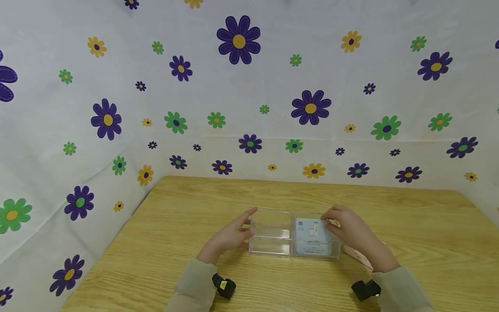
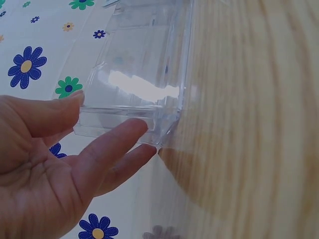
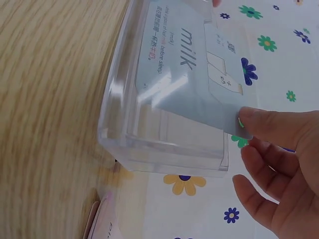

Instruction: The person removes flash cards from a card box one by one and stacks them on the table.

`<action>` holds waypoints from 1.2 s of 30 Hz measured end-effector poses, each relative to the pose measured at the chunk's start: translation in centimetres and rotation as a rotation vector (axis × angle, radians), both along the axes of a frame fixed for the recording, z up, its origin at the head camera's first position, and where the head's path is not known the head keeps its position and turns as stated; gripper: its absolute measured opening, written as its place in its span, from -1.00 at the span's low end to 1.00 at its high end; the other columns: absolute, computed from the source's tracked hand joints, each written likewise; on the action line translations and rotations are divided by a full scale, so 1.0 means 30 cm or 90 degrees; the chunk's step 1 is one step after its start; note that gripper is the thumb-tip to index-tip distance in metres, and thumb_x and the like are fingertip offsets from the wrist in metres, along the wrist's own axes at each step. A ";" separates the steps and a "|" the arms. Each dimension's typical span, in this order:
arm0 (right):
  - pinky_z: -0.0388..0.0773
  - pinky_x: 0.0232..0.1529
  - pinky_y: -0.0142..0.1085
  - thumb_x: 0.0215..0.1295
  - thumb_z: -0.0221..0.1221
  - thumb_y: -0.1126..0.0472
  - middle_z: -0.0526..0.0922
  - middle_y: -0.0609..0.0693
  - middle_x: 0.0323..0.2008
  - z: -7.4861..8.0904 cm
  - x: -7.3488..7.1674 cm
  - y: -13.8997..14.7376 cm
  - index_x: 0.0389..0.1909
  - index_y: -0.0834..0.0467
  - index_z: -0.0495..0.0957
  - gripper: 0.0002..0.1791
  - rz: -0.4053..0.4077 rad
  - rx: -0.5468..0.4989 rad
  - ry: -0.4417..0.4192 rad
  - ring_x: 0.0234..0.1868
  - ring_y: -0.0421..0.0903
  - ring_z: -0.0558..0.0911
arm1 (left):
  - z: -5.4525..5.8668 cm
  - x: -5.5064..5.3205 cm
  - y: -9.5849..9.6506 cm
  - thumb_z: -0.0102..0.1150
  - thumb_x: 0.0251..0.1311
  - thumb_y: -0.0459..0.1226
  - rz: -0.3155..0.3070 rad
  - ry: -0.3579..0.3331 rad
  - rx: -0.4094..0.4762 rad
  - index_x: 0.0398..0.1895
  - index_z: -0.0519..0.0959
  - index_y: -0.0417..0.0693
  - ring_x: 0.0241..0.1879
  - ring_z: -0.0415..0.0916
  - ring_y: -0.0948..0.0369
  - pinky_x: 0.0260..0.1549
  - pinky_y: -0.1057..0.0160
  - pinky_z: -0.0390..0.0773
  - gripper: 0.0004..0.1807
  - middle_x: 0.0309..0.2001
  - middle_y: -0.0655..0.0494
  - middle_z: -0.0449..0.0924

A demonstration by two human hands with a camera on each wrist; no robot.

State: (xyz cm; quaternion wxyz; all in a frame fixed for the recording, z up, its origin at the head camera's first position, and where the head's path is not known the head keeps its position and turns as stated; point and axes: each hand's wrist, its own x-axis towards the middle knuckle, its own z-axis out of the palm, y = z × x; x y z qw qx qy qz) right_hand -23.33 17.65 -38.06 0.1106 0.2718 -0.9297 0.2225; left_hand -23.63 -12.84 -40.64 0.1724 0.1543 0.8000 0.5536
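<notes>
A clear plastic box (image 1: 270,246) with a divider stands on the table. My left hand (image 1: 227,238) touches its left end, fingers spread and nearly straight; in the left wrist view the thumb (image 2: 60,112) is at the rim and the fingertips are along the end wall. With thumb and fingers, my right hand (image 1: 352,229) pinches the corner of a pale blue card (image 1: 306,227). The card tilts in the right compartment, its lower part behind the clear front wall. In the right wrist view it shows the word "milk" and a drawn carton.
A pinkish card (image 1: 358,256) lies on the wooden table (image 1: 187,203) just right of the box, partly under my right forearm. A white cloth (image 1: 269,78) with printed flowers hangs behind and at the sides. Each wrist carries a small black camera (image 1: 224,286).
</notes>
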 end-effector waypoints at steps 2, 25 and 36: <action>0.51 -0.32 -0.22 0.00 0.22 0.45 0.50 -0.06 -0.42 -0.001 0.002 0.000 -0.39 0.24 0.58 -0.88 -0.002 -0.007 0.006 -0.34 -0.07 0.53 | 0.000 0.001 0.001 -0.21 0.26 -0.51 -0.001 0.001 -0.001 0.37 -0.09 -0.02 0.02 0.26 -0.21 -0.34 0.08 0.55 -0.36 0.16 -0.39 0.03; 0.48 -0.45 -0.28 0.10 0.10 0.51 0.51 -0.02 -0.48 0.031 0.003 0.011 -0.44 0.26 0.49 -0.90 0.002 -0.037 -0.027 -0.44 -0.12 0.49 | -0.005 -0.007 0.001 -0.22 0.27 -0.49 -0.012 -0.009 0.009 0.37 -0.11 0.00 0.07 0.18 -0.27 -0.29 0.06 0.53 -0.36 0.18 -0.41 -0.02; 0.46 -0.50 -0.29 0.15 0.06 0.48 0.54 0.02 -0.47 0.043 0.013 0.020 -0.39 0.29 0.47 -0.94 -0.047 -0.057 -0.036 -0.47 -0.11 0.49 | 0.003 0.001 0.002 -0.22 0.26 -0.50 -0.004 -0.002 -0.005 0.37 -0.10 -0.01 0.07 0.19 -0.26 -0.31 0.06 0.54 -0.36 0.18 -0.41 0.00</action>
